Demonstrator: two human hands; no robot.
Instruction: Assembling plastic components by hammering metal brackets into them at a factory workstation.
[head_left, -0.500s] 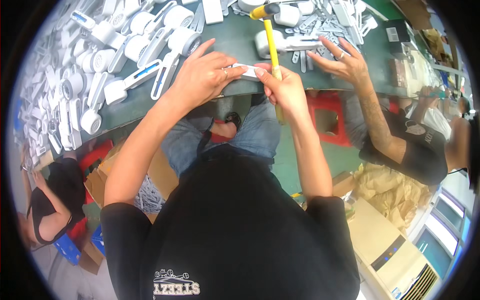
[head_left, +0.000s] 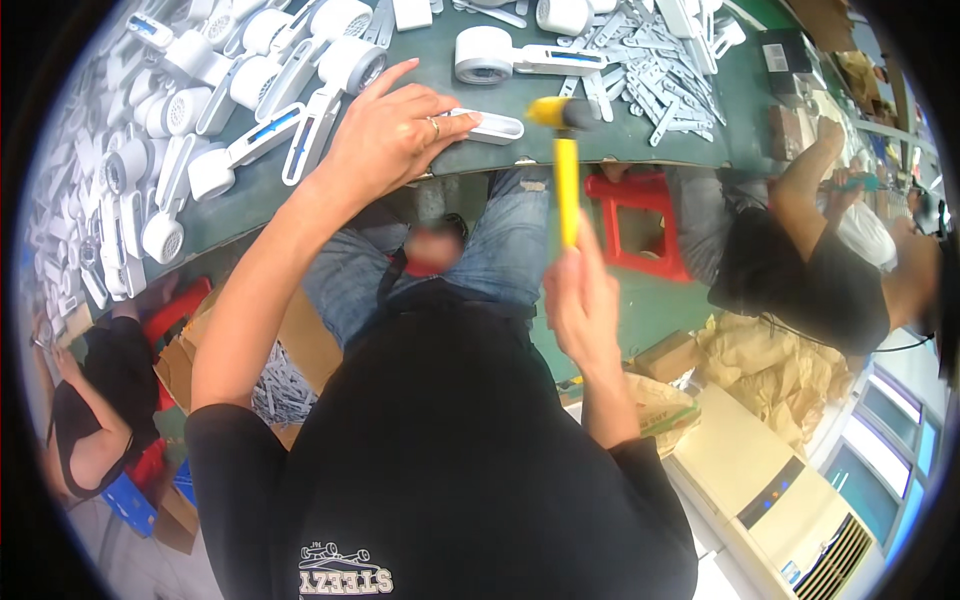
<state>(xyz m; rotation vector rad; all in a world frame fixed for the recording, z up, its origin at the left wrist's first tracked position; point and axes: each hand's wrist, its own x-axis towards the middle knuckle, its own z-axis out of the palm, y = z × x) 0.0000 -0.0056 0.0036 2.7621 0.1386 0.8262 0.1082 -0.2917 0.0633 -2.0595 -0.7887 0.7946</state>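
My right hand [head_left: 583,305] is wrapped round the yellow handle of a hammer [head_left: 567,190], held upright in front of the bench edge. The hammer's yellow-and-black head is level with the bench's near edge. On the bench, my left hand [head_left: 395,130] holds the end of a long white plastic handle piece [head_left: 497,127], fingers lying on its top. That piece has a rounded end and a long recess facing up. Beyond it lies a white round-headed device [head_left: 485,55] with a handle and blue strip. The fingertips of my left hand partly cover the piece's left end.
Many white round-headed devices [head_left: 185,110] are heaped on the left of the green bench [head_left: 430,85]. Loose grey strips [head_left: 655,90] lie at its right. A red stool [head_left: 640,225] and an open carton [head_left: 290,370] stand below. A co-worker [head_left: 810,265] sits to the right.
My right hand has let go of the white piece and drawn back toward me, lowering the hammer. The co-worker's hand has withdrawn from the device at the far side, which now lies further left.
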